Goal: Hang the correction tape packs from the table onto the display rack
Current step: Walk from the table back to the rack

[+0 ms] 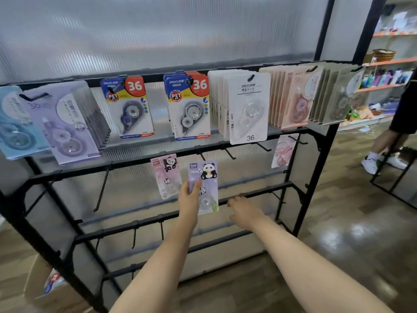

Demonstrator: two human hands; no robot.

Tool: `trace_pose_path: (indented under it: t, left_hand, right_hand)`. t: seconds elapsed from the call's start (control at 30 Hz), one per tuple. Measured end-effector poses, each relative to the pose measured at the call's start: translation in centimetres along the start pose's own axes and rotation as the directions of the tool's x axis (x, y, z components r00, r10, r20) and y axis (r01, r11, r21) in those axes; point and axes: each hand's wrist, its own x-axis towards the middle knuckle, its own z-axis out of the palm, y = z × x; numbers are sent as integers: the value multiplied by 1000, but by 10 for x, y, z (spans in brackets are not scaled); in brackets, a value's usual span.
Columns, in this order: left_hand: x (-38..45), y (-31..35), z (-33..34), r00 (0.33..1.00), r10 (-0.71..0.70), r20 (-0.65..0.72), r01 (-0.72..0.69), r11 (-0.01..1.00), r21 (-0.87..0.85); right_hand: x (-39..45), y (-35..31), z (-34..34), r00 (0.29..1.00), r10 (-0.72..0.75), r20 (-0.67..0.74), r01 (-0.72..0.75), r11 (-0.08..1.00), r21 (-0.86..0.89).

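Note:
My left hand [189,196] holds a purple panda correction tape pack [206,184] by its left edge, thumb on the front, just below an empty hook [201,154] on the second rail of the black display rack [259,194]. A pink panda pack [167,175] hangs on the hook to the left. My right hand [242,211] hovers lower right, fingers loosely curled, holding nothing. The top rail carries rows of other tape packs [248,107].
Several bare hooks [230,152] stick out of the second and third rails. One pink pack [283,150] hangs at the right end. A cardboard box [45,288] sits on the floor at lower left. A person's legs [383,150] stand at the right, by store shelves.

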Motion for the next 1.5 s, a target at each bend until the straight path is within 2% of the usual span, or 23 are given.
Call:
trace_pose_path:
  t: [0.13,0.27,0.5,0.7,0.9,1.07,1.2,1.3,1.4,1.5]
  left_hand:
    - [27,-19,16,998,55,-1,-55,997,63]
    - [46,-35,24,994,94,-60,-89,993,76]
    - [49,-41,29,981,187,-49,-184,980,71]
    - [77,-58,33,987,143,-80,-136,988,79]
    - [142,-58,40,995,58,-77,-45,986,163]
    - [154,-62,40,997,-2,-74,18,977,213]
    - [130,-74,33,997,-46,-66,66,937,343]
    - [95,-92,22,984,-179,15,157,896,416]
    - [51,-101,3,960,-280,14,224,796,562]
    - [8,-97,-26,949,-316,-10,251,736,628]
  right_hand:
    - [23,8,16,999,14,37,-15,1000,12]
    - [51,19,31,995,29,93,-31,999,18]
    - [97,27,46,989,23,146,-24,1000,7]
    - [124,33,52,982,32,184,-19,997,-69]
    - [138,42,50,978,23,205,-21,1000,-11]
    - [137,40,48,974,30,223,-27,999,-18]
    - [125,33,45,976,23,216,-16,999,-33]
    - [111,18,44,973,10,231,3,998,-55]
    - [92,-4,44,969,-34,246,51,997,-65]
    - [68,-31,42,963,-120,239,142,987,-75]
